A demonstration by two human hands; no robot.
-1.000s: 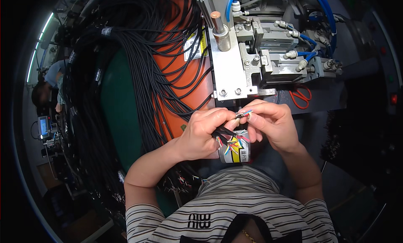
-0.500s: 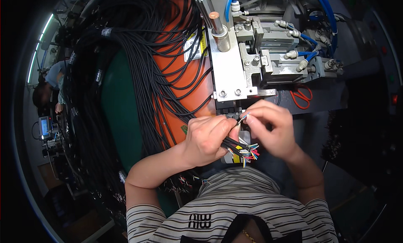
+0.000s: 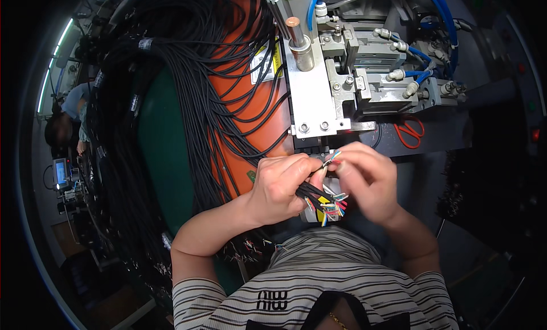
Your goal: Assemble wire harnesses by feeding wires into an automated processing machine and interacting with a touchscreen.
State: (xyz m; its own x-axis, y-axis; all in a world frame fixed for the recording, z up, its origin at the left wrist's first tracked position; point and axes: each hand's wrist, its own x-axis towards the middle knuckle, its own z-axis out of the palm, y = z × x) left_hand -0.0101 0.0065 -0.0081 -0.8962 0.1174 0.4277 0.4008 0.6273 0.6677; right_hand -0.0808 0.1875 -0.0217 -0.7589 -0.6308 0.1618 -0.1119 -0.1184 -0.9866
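Black sheathed cable ends (image 3: 310, 192), a small bunch with stripped multicoloured inner wires fanned at the tips, lie gathered in the left hand (image 3: 280, 187), whose fingers are clenched around the bunch just below a grey metal press machine (image 3: 319, 96).

Single cable end with thin coloured cores (image 3: 331, 158): pinched at its tip between both hands, directly under the machine's plate. Right hand (image 3: 367, 179): fingers closed on those cores, apparently sorting or spreading them; the exact contact is partly hidden.

Step in hand, as a judgement: separating and lining up the cores of one cable, the rest kept in reserve in the left hand.

Next move, as a judgement: calls for a steady pinch and straight, evenly ordered cores, since the opening under the plate looks narrow.

Surroundings: large hanging mass of black cables (image 3: 171, 85) over an orange panel (image 3: 250, 113) to the left; blue air hoses (image 3: 439, 11) above; orange-handled scissors (image 3: 410, 133) right of the machine.
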